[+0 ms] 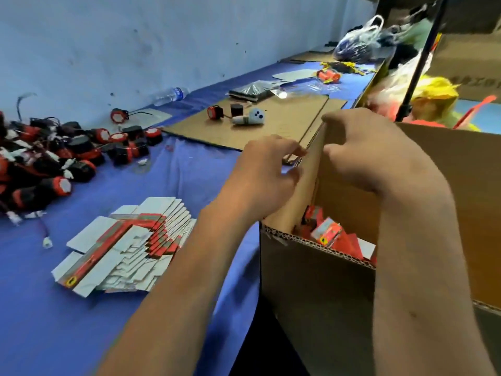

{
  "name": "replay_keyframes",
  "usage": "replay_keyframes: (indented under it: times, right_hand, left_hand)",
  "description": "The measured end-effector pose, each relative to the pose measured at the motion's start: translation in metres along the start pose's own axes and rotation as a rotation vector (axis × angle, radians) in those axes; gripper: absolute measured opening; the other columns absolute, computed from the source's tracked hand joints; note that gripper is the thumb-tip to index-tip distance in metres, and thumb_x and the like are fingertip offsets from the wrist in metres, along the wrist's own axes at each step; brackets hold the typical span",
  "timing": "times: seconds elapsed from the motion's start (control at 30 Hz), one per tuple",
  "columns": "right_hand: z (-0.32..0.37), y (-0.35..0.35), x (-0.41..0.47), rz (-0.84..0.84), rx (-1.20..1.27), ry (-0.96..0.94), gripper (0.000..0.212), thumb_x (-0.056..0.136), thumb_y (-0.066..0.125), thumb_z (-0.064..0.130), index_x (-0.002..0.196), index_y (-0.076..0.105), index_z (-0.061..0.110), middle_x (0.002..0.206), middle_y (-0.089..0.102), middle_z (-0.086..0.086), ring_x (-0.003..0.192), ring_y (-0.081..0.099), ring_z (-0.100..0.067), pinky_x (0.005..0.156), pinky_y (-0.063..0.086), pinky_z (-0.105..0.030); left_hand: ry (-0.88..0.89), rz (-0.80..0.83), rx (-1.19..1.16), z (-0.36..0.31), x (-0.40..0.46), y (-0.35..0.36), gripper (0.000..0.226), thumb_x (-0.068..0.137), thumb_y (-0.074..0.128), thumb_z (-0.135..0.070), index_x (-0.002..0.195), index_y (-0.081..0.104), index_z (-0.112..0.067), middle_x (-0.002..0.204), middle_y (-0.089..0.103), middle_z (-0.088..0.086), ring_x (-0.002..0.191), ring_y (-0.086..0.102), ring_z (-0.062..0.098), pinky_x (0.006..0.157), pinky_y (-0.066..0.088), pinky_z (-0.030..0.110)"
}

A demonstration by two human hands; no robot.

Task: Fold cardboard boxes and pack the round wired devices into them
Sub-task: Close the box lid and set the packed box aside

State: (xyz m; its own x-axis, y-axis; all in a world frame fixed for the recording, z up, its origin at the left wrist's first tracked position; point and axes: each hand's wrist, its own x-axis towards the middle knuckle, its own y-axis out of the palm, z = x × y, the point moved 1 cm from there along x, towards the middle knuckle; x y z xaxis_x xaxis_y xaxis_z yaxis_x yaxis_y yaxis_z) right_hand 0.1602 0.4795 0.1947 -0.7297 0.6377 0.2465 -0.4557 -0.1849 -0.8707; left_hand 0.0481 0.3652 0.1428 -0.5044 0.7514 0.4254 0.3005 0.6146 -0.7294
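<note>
Both hands pinch the carton flap (311,169) — left hand (267,172) outside, right hand (366,150) inside; flat boxes (127,245) lie nearer the left.

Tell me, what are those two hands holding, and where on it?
Both hold the big carton's upright flap: the left hand pinches its outer edge, and the right hand curls over its top corner.

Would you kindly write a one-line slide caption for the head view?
Both hands, left hand and right hand, grip an upright flap of the large carton beside flat box blanks.
</note>
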Motion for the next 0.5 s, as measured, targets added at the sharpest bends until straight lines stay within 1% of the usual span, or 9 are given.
replay_keyframes:
  times: [0.07,0.17,0.27,0.33,0.37,0.4,0.43,0.47,0.5]
  right_hand:
    - [0.032,0.019,0.003,-0.028,0.087,-0.075,0.053,0.095,0.062,0.014,0.145,0.053,0.028,0.139,0.060,-0.010,0.124,0.059,-0.032,0.105,0.050,-0.042]
    - [0.090,0.070,0.006,0.127,0.125,-0.231,0.040,0.091,0.062,0.016,0.131,0.062,0.019,0.119,0.067,-0.010,0.104,0.065,-0.033,0.091,0.057,-0.046]
    - [0.146,0.138,0.003,0.380,0.052,-0.382,0.035,0.090,0.063,0.017,0.124,0.066,0.012,0.119,0.069,-0.011,0.108,0.065,-0.032,0.092,0.056,-0.044]
    - [0.174,0.180,-0.005,0.509,-0.003,-0.456,0.036,0.091,0.067,0.025,0.125,0.066,0.012,0.125,0.068,-0.010,0.114,0.063,-0.031,0.097,0.054,-0.043]
    - [0.184,0.197,-0.008,0.544,-0.006,-0.489,0.039,0.092,0.067,0.030,0.127,0.065,0.013,0.127,0.067,-0.010,0.117,0.061,-0.032,0.099,0.052,-0.042]
    - [0.194,0.214,-0.012,0.568,-0.003,-0.524,0.044,0.092,0.067,0.036,0.129,0.063,0.013,0.129,0.065,-0.011,0.121,0.058,-0.033,0.102,0.049,-0.042]
    - [0.202,0.227,-0.015,0.581,-0.003,-0.553,0.052,0.091,0.067,0.045,0.132,0.060,0.014,0.130,0.062,-0.011,0.126,0.052,-0.034,0.105,0.046,-0.044]
    - [0.208,0.239,-0.018,0.598,-0.020,-0.575,0.062,0.087,0.069,0.054,0.135,0.057,0.017,0.132,0.059,-0.011,0.130,0.046,-0.035,0.108,0.042,-0.048]
    - [0.213,0.248,-0.021,0.625,-0.056,-0.592,0.072,0.082,0.070,0.063,0.138,0.054,0.020,0.133,0.056,-0.010,0.133,0.041,-0.035,0.110,0.038,-0.052]
  left_hand:
    - [-0.044,-0.173,0.019,0.028,-0.018,-0.017,0.026,0.089,0.069,-0.016,0.113,0.077,-0.021,0.114,0.074,-0.004,0.106,0.065,0.013,0.089,0.049,0.029]
    - [-0.392,-0.367,0.112,0.087,-0.061,-0.044,0.025,0.087,0.067,-0.012,0.107,0.077,-0.022,0.112,0.074,0.001,0.102,0.065,0.021,0.088,0.049,0.033]
    - [-0.880,-0.344,0.312,0.149,-0.115,-0.072,0.039,0.089,0.063,-0.023,0.127,0.069,-0.020,0.131,0.062,0.017,0.122,0.055,0.038,0.101,0.045,0.042]
    - [-1.183,-0.246,0.381,0.179,-0.148,-0.088,0.058,0.093,0.061,-0.054,0.139,0.056,-0.018,0.144,0.048,0.023,0.136,0.040,0.042,0.108,0.040,0.050]
    - [-1.283,-0.218,0.386,0.191,-0.161,-0.094,0.071,0.091,0.059,-0.066,0.140,0.053,-0.016,0.146,0.046,0.024,0.137,0.038,0.043,0.107,0.039,0.051]
    - [-1.334,-0.212,0.372,0.202,-0.171,-0.099,0.073,0.089,0.060,-0.068,0.138,0.053,-0.013,0.143,0.048,0.023,0.134,0.041,0.043,0.104,0.041,0.050]
    - [-1.332,-0.224,0.352,0.209,-0.177,-0.103,0.060,0.090,0.063,-0.059,0.128,0.058,-0.012,0.135,0.055,0.020,0.128,0.046,0.043,0.098,0.043,0.046]
    - [-1.302,-0.266,0.317,0.215,-0.181,-0.106,0.037,0.089,0.066,-0.046,0.108,0.061,-0.015,0.120,0.062,0.014,0.117,0.052,0.042,0.090,0.045,0.042]
    - [-1.274,-0.332,0.257,0.220,-0.183,-0.108,0.020,0.087,0.069,-0.033,0.088,0.055,-0.020,0.100,0.062,0.004,0.105,0.055,0.039,0.083,0.045,0.039]
